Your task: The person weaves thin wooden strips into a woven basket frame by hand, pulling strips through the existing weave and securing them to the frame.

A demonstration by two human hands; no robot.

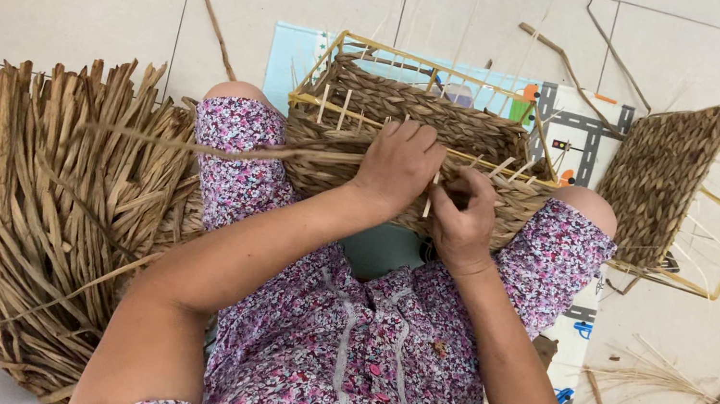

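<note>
a half-woven basket [411,133] of brown straw on a yellow frame rests on the lap. left hand [397,167] grips a strand [222,150] against its wall; right hand [462,221] pinches the weave.

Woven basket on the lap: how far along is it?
Done: the brown woven-fibre basket has plaited walls on its yellow frame. In hand: left hand and right hand work the near wall. Left: bare pale stakes stand unwoven; a dried-fibre bundle waits.
</note>
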